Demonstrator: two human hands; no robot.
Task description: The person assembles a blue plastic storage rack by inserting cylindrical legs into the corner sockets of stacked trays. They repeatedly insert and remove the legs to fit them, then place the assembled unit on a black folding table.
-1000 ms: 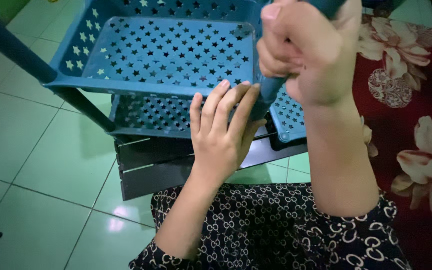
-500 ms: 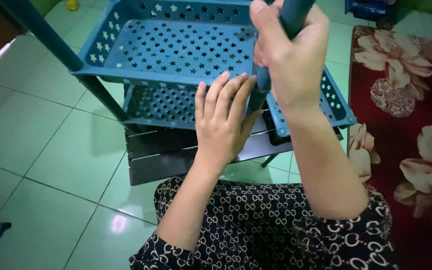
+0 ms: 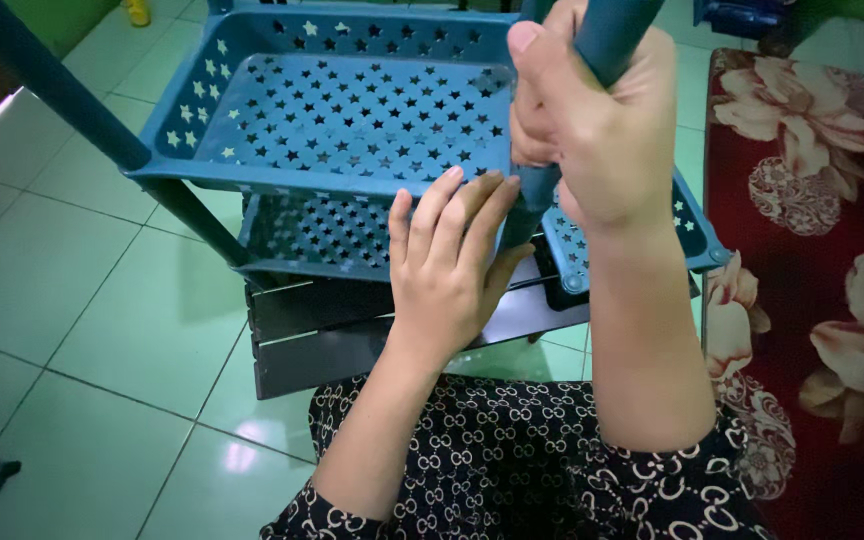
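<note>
A blue plastic shelf rack with star-shaped holes stands in front of me. Its upper tray [image 3: 342, 110] sits above a lower tray [image 3: 312, 235]. My right hand [image 3: 592, 125] is closed around an upright blue pole [image 3: 607, 40] at the rack's near corner. My left hand [image 3: 447, 270] rests flat, fingers together and extended, against the near rim of the upper tray right beside that pole. Another blue pole [image 3: 47, 85] slants at the left corner.
The rack stands on a dark folding board [image 3: 322, 330] over a pale green tiled floor [image 3: 72, 300]. A red carpet with large pale flowers [image 3: 822, 250] lies at the right. My lap in dark patterned cloth [image 3: 532, 470] fills the bottom.
The view has shifted slightly; my right hand has slid a little on the pole, and the left hand stays pressed on the tray rim.
</note>
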